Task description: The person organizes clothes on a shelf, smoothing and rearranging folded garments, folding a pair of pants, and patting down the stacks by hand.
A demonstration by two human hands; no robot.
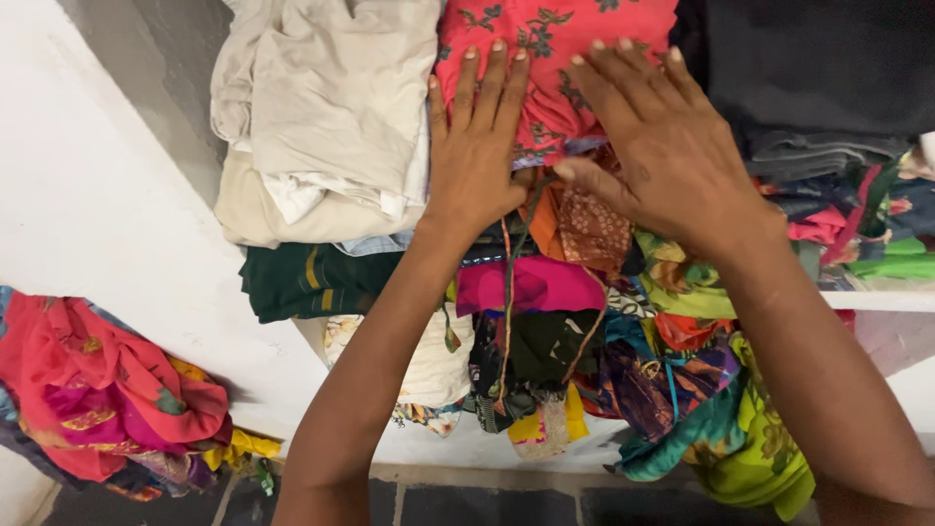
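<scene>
My left hand and my right hand lie flat, fingers spread, side by side on a folded pink garment with a dark leaf print. That garment tops a stack of mixed colourful clothes on a white shelf. Neither hand grips anything; both press palm-down. Beneath my hands, orange, magenta and green pieces hang over the shelf's front edge, with thin cords dangling.
A pile of cream and white folded clothes sits left of the pink one, above a dark green piece. Dark grey folded clothes lie at the right. A heap of red and pink fabric rests lower left against the white wall.
</scene>
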